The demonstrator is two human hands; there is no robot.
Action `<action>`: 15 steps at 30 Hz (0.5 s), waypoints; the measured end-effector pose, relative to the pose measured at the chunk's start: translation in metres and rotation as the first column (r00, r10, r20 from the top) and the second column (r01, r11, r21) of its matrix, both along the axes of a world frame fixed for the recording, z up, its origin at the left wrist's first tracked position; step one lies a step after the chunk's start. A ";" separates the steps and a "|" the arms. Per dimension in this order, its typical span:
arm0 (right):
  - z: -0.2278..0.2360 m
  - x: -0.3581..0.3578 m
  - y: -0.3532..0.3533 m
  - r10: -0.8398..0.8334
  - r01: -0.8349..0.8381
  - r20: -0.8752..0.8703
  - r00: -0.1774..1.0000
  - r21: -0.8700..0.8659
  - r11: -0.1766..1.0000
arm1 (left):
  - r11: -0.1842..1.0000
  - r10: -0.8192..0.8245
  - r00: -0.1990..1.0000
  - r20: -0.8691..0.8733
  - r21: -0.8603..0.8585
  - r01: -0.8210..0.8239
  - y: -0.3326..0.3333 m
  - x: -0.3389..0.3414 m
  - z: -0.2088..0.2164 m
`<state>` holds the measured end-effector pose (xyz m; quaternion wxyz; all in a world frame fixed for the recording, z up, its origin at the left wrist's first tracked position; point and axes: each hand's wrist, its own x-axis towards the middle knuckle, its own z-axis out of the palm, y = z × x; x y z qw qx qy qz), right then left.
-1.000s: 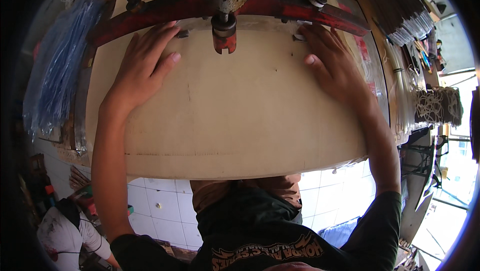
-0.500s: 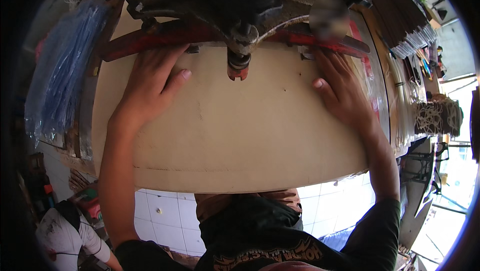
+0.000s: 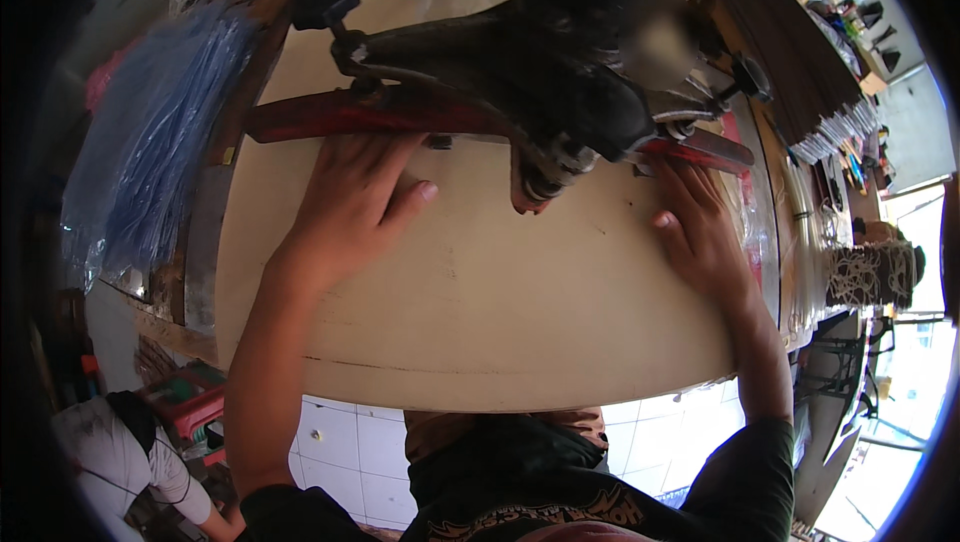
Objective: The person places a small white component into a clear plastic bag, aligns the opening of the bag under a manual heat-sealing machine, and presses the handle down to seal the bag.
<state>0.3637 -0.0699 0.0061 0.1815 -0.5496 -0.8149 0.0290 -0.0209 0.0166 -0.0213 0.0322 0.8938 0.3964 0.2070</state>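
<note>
My left hand (image 3: 350,207) lies palm down on a wide beige board (image 3: 520,312), thumb apart and fingers stretched forward. My right hand (image 3: 700,227) rests the same way farther right on the board. The fingertips of both hands disappear beneath a red bar (image 3: 385,112) that spans the board. Above the bar stands a black cast-metal bracket (image 3: 480,47) with knobs at its ends. From its middle a short notched metal piece (image 3: 535,197) points toward me. I see nothing held in either hand; what the hidden fingertips touch cannot be made out.
Blue plastic-wrapped sheets (image 3: 150,142) lie at the left. A stack of dark strips (image 3: 800,92) and a bundle of cords (image 3: 875,274) are at the right. Another person (image 3: 110,452) is at the lower left, beside a red crate (image 3: 190,407).
The view has shifted, so the board, bracket and hands appear lower, with the bracket looking tilted. Both hands stay flat with fingertips under the red bar.
</note>
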 end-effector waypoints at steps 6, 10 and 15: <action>-0.001 -0.002 0.001 -0.029 0.028 -0.008 1.000 -0.035 0.999 | 0.999 -0.006 1.000 0.003 0.037 0.006 0.001 -0.001 -0.002; 0.000 -0.003 -0.001 -0.035 0.034 -0.017 0.999 -0.032 0.999 | 1.000 0.005 1.000 -0.019 -0.010 -0.005 -0.001 0.001 0.001; 0.003 -0.002 -0.001 -0.044 0.043 -0.022 0.999 -0.061 0.997 | 1.000 0.014 0.999 -0.029 -0.008 -0.015 0.000 0.002 0.001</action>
